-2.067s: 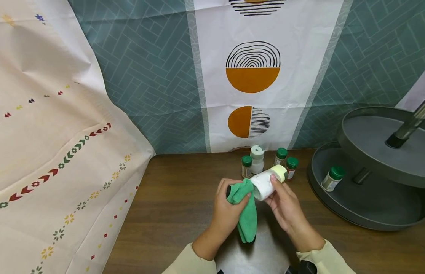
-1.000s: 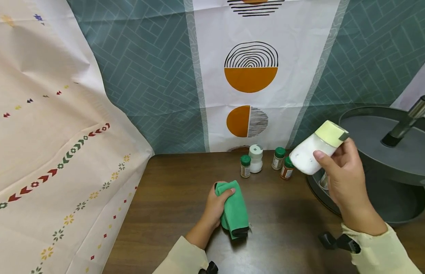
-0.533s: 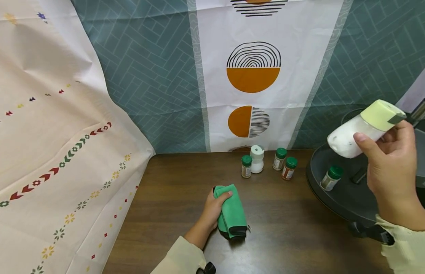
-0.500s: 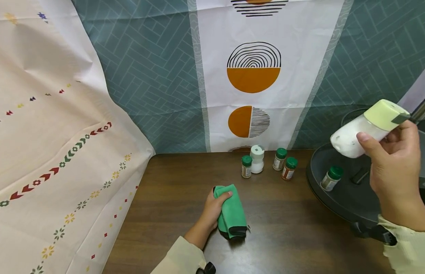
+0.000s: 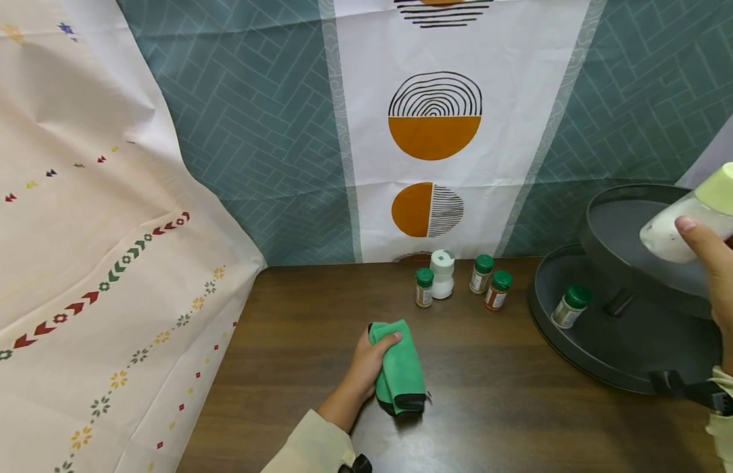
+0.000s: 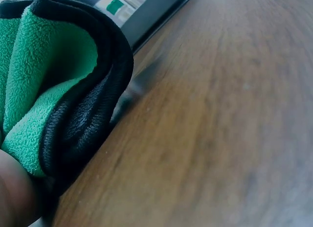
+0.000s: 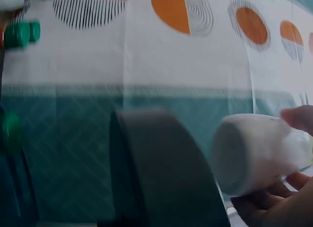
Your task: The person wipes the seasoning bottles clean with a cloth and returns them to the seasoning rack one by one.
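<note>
At the right edge of the head view, my right hand (image 5: 724,276) grips a white-filled shaker bottle (image 5: 676,230) with a pale yellow-green cap. The bottle is tilted and held over the upper tier of a dark grey two-tier tray (image 5: 615,230). In the right wrist view the bottle (image 7: 264,153) shows its base, apart from the tier's rim (image 7: 166,163). My left hand (image 5: 366,361) holds a folded green cloth (image 5: 400,368) with black edging, low over the wooden table. The cloth (image 6: 29,75) fills the left of the left wrist view.
A green-capped jar (image 5: 572,306) stands on the lower tier. By the back wall are a white shaker (image 5: 443,274) and green-capped spice jars, one at the left (image 5: 423,288), one behind (image 5: 481,273) and a reddish one (image 5: 498,290). A patterned cloth (image 5: 106,263) hangs at left.
My right hand has carried the shaker bottle away from the cloth, rightward to above the tray's upper tier. My left hand has lowered slightly and keeps hold of the cloth.
</note>
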A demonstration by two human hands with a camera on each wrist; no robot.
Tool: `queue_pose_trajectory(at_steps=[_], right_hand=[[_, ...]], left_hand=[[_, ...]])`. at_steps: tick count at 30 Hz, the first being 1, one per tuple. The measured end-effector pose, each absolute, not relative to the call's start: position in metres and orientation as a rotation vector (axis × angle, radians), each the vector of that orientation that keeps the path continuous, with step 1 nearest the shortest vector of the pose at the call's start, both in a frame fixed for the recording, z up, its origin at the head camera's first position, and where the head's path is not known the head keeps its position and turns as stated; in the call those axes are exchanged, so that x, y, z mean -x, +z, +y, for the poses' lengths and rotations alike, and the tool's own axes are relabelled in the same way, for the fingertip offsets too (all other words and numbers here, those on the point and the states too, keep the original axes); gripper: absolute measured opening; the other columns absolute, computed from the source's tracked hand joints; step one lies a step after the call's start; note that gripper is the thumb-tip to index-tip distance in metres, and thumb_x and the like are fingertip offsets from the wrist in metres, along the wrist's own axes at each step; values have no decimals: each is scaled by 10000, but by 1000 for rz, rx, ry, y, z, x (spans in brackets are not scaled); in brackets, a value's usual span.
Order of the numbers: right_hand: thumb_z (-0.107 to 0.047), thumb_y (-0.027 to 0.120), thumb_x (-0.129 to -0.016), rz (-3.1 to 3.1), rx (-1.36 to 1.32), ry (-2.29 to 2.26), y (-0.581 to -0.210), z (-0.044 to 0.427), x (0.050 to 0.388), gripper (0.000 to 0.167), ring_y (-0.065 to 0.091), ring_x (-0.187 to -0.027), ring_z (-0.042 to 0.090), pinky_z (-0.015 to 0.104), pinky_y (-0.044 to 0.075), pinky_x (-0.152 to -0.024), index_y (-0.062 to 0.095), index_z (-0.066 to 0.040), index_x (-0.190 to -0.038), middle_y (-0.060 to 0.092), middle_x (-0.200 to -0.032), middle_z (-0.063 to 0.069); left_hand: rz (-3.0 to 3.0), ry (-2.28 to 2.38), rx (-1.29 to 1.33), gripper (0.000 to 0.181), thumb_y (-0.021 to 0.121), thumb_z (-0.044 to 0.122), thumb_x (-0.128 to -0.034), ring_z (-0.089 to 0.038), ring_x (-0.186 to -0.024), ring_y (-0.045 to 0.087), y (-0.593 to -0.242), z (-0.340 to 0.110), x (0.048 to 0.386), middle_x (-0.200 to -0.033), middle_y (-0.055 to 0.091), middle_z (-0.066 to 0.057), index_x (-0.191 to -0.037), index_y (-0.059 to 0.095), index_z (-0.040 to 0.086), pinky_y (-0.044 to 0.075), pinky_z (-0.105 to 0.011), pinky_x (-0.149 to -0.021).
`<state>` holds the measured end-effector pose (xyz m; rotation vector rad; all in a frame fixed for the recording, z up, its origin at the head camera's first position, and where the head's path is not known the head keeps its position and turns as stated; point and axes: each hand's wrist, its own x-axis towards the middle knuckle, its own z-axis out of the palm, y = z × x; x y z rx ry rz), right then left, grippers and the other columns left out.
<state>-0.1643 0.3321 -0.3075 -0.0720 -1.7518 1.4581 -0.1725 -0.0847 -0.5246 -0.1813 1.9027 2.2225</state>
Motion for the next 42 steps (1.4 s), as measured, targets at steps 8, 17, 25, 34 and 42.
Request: queue_pose_trajectory(at_steps=[8,17,25,34,42], right_hand=[[-127,712,-917,-2025,339,1099,-316,353,161,585,499,-1133,-104,135,352,-1099,505,-251,-1450,499,-1190,-319],[-203,752,-872,-2077,223,974,-323,355,159,489,372,-878,-221,62,273,-859,514,-351,-1272,396,-938,-438],[-184,754,-874,-2108,172,962,-332,358,159,605,389,-895,-257,16,313,-882,495,-182,-1421,394,-1029,-413],[-247,755,-888,-2131,204,884,-332,354,155,671,353,-998,-244,62,298,-986,452,-131,-1475,427,-1130,-375],[-471,684,-916,-1985,171,782,-315,331,143,661,379,-1460,149,296,233,-1235,462,-266,-1504,440,-1557,-45]], left_hand=[[1889,2224,178,417,735,296,-914,-122,-749,674,-524,-86,173,-909,653,0,-1177,519,55,575,-295,-694],[1878,2232,169,391,741,294,-903,-120,-733,672,-527,-86,174,-885,655,11,-1139,531,63,574,-296,-686],[1860,2230,160,394,737,300,-907,-122,-733,677,-527,-86,174,-889,659,6,-1145,523,69,577,-294,-680],[1853,2232,178,384,740,272,-907,-113,-722,673,-524,-85,173,-871,657,13,-1146,521,66,574,-290,-666],[1848,2229,172,405,741,282,-907,-120,-712,680,-526,-85,173,-874,665,7,-1164,517,64,579,-297,-661]])
